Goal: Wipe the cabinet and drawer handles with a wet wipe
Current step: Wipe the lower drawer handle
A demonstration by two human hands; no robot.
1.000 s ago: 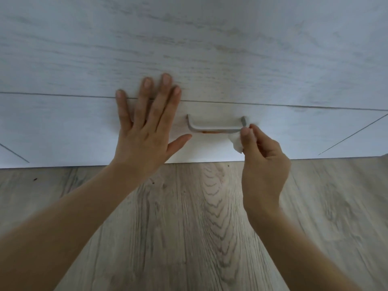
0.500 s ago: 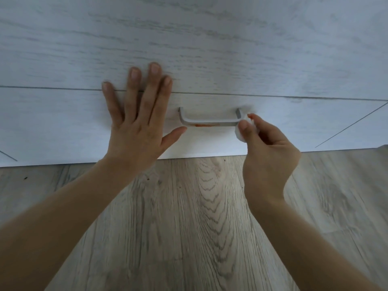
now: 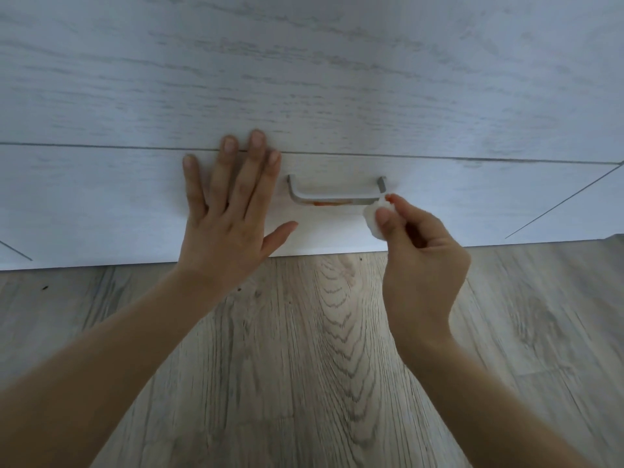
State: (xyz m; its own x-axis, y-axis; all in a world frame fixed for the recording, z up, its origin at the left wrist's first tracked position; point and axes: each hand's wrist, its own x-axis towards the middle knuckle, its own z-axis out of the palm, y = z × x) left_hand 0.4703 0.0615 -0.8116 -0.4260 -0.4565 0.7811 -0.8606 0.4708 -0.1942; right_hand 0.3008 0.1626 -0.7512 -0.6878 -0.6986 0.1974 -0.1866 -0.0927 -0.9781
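A grey metal bar handle [image 3: 334, 196] sits on the bottom white drawer front [image 3: 456, 204], with an orange smear along its underside. My right hand [image 3: 418, 251] pinches a small bunched white wet wipe [image 3: 374, 220] between thumb and fingers. The wipe is just below the handle's right end, about touching the corner. My left hand [image 3: 233, 214] lies flat on the drawer front to the left of the handle, fingers spread, fingertips across the seam to the panel above.
A larger white wood-grain panel [image 3: 304, 72] rises above the seam. The grey wood-look floor [image 3: 304, 366] runs from the drawer's lower edge toward me. Diagonal seam lines mark the drawer front at far left and far right.
My right hand with the wipe has slipped slightly down and off the handle's right end. My left hand stays pressed flat on the drawer. The view has shifted a little.
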